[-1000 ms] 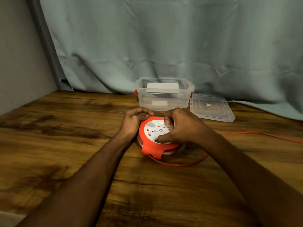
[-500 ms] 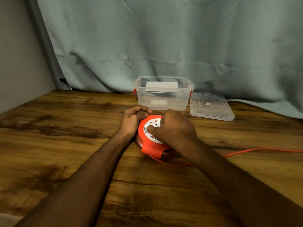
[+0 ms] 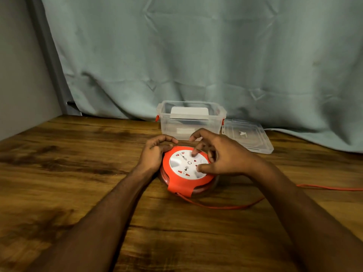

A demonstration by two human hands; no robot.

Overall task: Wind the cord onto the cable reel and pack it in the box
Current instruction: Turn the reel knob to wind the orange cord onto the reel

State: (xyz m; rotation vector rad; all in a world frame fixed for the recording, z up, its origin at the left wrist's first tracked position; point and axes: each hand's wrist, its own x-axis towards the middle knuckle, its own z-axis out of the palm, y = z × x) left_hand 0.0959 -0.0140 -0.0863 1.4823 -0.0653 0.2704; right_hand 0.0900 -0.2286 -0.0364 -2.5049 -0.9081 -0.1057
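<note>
Left hand: the left hand [image 3: 155, 154] lay on the wooden table [image 3: 78, 163], fingers curled and pressed against the orange rim of the cable reel, bracing its left side; it closed on nothing beyond that rim.
Cable reel: the cable reel [image 3: 186, 169] sat flat on the table between the two hands, touching both, its white socket face turned upward inside an orange band, with an orange tab hanging over its near edge.
Right hand: the right hand [image 3: 222, 156] hovered over the right half of the reel, fingers spread and bent, with the thumb and at least one fingertip resting on the white face; it was not clasped around anything.
Cord: the cord [image 3: 225, 207] left the reel under the tab, just nearer than the right hand, curved under the right forearm, then ran away to the right along the table and out of view. Some orange turns showed inside the reel's clear lower part.
Box: the clear plastic box [image 3: 191, 122] stood open, just beyond both hands, with red latches at its ends and a pale label visible through its wall.
Lid: the clear lid [image 3: 247, 138] lay flat beside the box, beyond and to the right of the right hand.
Curtain: a pale green curtain [image 3: 196, 55] hung behind everything.
</note>
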